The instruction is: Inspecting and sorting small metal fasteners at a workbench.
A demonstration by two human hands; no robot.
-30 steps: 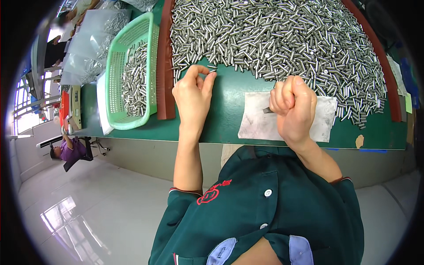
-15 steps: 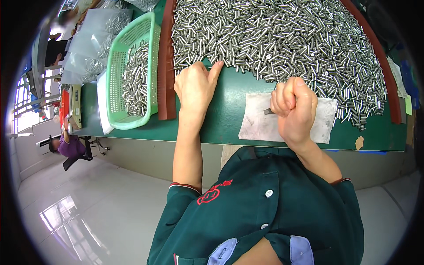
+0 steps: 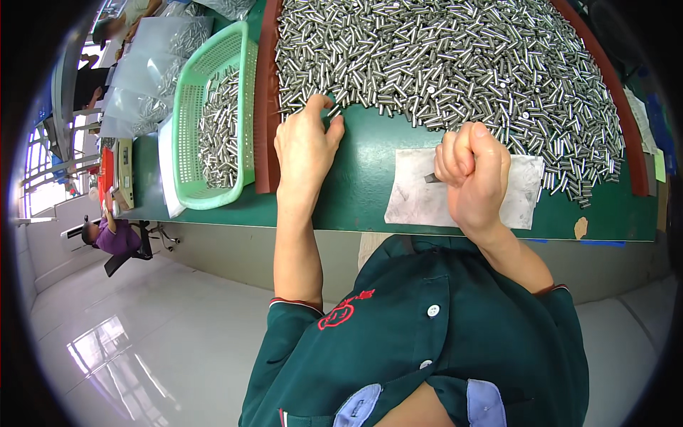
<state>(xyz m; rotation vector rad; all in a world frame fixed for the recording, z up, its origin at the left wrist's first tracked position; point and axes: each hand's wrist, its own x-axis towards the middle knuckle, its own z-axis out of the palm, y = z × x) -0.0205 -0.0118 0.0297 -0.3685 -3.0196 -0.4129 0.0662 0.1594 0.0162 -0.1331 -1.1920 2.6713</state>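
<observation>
Hundreds of short shiny steel pins heap at twelve o'clock on the green desk. My left hand reaches their edge, fingers spread; my right hand is fisted on a small dark tool over grey cloth. A careless sweep could, I judge, roll pins off the desk.

A dark green short-sleeved shirt was worn, trimmed with red piping at the sleeve cuffs, marked with a red embroidered emblem on the chest, fastened by white buttons and finished with pale blue collar tabs.
</observation>
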